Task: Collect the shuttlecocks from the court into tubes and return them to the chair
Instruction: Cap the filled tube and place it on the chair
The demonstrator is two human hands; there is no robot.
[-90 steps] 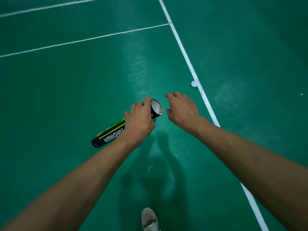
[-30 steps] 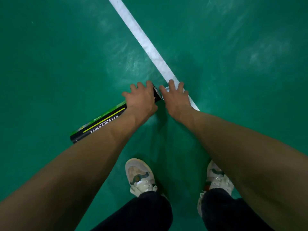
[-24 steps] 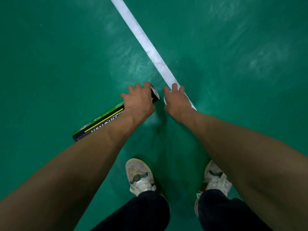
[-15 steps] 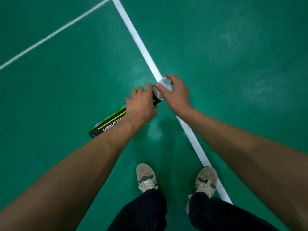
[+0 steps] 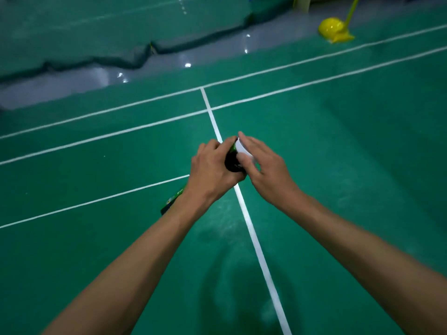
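Note:
My left hand (image 5: 212, 172) grips a black and green shuttlecock tube (image 5: 231, 160) near its open mouth; the tube's lower end (image 5: 170, 201) shows below my wrist. My right hand (image 5: 263, 165) holds a white shuttlecock (image 5: 243, 148) against the tube's mouth, with fingers and thumb around its skirt. Both hands are raised above the green court floor, at the middle of the head view. How far the shuttlecock sits inside the tube is hidden by my fingers.
White court lines (image 5: 251, 228) cross the green floor below my arms. A yellow net-post base (image 5: 335, 30) stands at the far right. A grey strip of floor (image 5: 72, 81) and a dark mat edge run along the back.
I have risen from a crouch and the view has lifted. My right hand picked the shuttlecock off the line and brought it to the tube's mouth. My feet are out of view.

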